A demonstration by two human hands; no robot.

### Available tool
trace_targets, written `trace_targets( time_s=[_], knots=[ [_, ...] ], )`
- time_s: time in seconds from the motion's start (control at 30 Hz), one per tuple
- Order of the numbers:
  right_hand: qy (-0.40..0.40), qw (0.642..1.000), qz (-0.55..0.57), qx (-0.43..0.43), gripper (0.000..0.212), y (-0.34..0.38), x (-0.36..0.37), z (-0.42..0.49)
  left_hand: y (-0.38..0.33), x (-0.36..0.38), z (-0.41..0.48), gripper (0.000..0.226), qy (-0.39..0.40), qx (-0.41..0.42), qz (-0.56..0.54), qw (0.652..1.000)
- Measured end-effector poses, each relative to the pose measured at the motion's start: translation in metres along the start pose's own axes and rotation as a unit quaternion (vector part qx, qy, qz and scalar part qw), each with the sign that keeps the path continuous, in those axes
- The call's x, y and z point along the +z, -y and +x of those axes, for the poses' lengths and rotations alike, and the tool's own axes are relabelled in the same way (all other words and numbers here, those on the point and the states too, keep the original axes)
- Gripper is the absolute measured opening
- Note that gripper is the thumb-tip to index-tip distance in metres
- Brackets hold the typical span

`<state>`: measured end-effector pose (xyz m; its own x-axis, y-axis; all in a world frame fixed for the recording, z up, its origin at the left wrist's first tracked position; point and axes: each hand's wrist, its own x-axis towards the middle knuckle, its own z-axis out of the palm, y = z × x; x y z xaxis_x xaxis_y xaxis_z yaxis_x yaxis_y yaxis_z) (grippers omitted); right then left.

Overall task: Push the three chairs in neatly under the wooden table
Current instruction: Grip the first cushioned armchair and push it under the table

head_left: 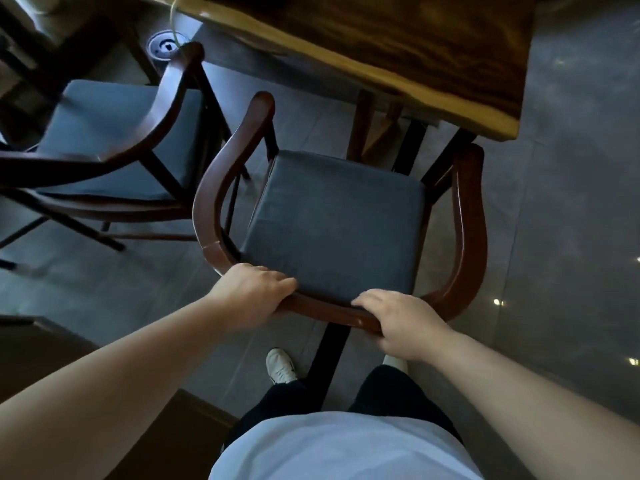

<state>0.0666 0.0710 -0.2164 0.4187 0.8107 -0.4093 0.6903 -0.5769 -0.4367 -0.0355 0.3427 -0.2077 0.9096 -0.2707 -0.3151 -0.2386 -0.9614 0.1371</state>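
Head view: left hand (254, 292) and right hand (398, 322) clamp chair (332, 216) backrest; desk (398, 46) at 12 o'clock. Rigid frame, likely heavy; push centrally.

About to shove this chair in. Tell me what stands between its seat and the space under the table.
Nothing loose on the floor. The table's legs stand just ahead of the chair, so its right armrest may catch them.

The near chair (471, 209) had a glossy reddish-brown frame and a slate-grey cushion (336, 223). The table (398, 46) was dark brown, streaked, with a yellowish edge. The floor (561, 168) was grey tile. The shoe (280, 365) was white, the trousers (391, 393) black.
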Motion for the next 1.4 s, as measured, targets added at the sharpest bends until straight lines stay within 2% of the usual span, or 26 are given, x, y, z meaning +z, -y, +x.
trace_targets(
  time_s=[0.1,0.2,0.3,0.43,0.57,0.67,0.87,1.0,1.17,1.27,1.4],
  knots=[
    [-0.034,0.999,0.017,0.038,0.050,0.003,0.008,-0.007,0.003,-0.010,0.009,0.019,0.056,0.049,0.058,0.996],
    [-0.124,0.992,0.029,0.022,0.045,0.009,0.013,-0.008,0.013,-0.016,0.011,0.017,0.061,0.078,0.078,0.992],
    [-0.169,0.985,0.029,0.015,0.043,0.020,0.014,0.007,0.033,-0.023,0.013,0.018,0.064,0.068,0.074,0.993],
    [-0.182,0.982,0.039,0.024,0.036,0.035,0.010,0.040,0.071,-0.035,0.018,0.022,0.060,0.028,0.083,0.994],
    [-0.164,0.986,0.039,0.022,0.034,0.043,0.005,0.064,0.101,-0.038,0.024,0.029,0.038,0.009,0.069,0.997],
    [-0.167,0.985,0.048,0.021,0.036,0.045,0.003,0.070,0.110,-0.036,0.025,0.024,-0.001,0.036,0.050,0.998],
    [-0.238,0.966,0.046,0.087,0.038,0.046,0.015,0.063,0.129,-0.017,0.024,0.028,-0.080,0.097,-0.010,0.992],
    [-0.286,0.952,-0.002,0.111,0.036,0.049,0.020,0.064,0.138,-0.013,0.034,0.025,-0.075,0.150,-0.017,0.986],
    [-0.202,0.978,-0.051,0.026,0.032,0.028,0.005,0.065,0.142,-0.014,0.039,0.033,-0.126,0.176,-0.033,0.976],
    [-0.203,0.976,-0.074,0.002,0.030,0.015,-0.016,0.072,0.144,-0.028,0.050,0.032,-0.156,0.167,-0.016,0.973],
    [-0.208,0.974,-0.088,0.017,0.028,0.001,-0.029,0.069,0.139,-0.037,0.066,0.038,-0.159,0.170,0.002,0.973]
  ],
)
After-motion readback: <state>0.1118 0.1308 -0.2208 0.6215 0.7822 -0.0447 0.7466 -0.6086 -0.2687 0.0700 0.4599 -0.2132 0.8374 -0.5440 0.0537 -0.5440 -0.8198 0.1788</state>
